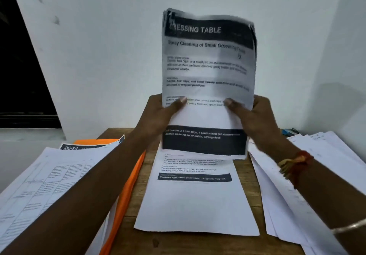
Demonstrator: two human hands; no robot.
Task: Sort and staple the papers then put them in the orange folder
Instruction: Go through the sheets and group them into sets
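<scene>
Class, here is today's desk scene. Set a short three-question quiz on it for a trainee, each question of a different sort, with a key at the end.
1. True or false: the held papers lie flat on the wooden table.
2. Where is the orange folder? A) on the person's left, partly under a paper pile; B) on the person's right, on top of the sheets; C) in the hands.
3. Fill in: the left hand and right hand grip a stack whose front heading ends in the word ____.
Key: 1 false, they are held upright above it; 2 A; 3 TABLE.
</scene>
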